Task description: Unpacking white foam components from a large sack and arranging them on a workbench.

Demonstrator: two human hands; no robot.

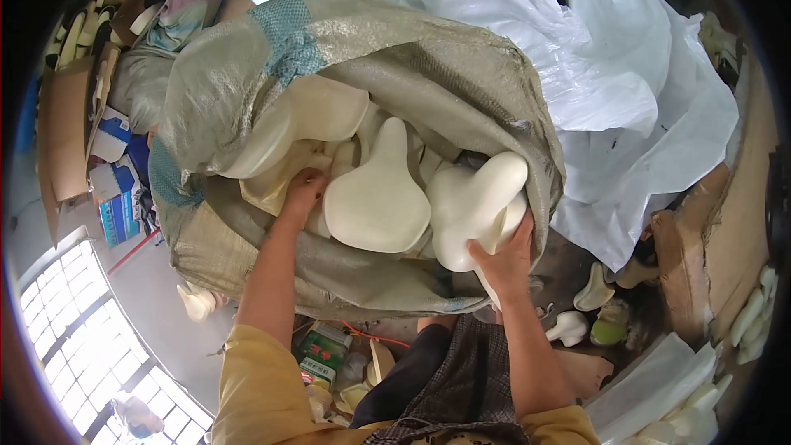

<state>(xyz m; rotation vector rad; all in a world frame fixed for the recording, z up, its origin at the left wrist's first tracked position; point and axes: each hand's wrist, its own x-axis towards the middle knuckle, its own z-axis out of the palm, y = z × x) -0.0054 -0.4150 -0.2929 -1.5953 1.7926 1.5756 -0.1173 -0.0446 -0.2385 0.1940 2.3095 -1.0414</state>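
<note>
The fingers of the left grip (306, 189) are half hidden among pale pieces, so I cannot tell whether it pinches anything; the lower pieces are covered by those on top. The pieces lie in an open woven sack (218, 99) with white sheeting (519, 49) beyond, a cardboard box (66, 132) and a paned window (82, 321) at the left. The right grip (504, 259) clasps the right-hand saddle-shaped piece (451, 218) near the sack's right edge, thumb in front, fingers seemingly round its far side. Another saddle-shaped piece (377, 210) sits between both grips.
</note>
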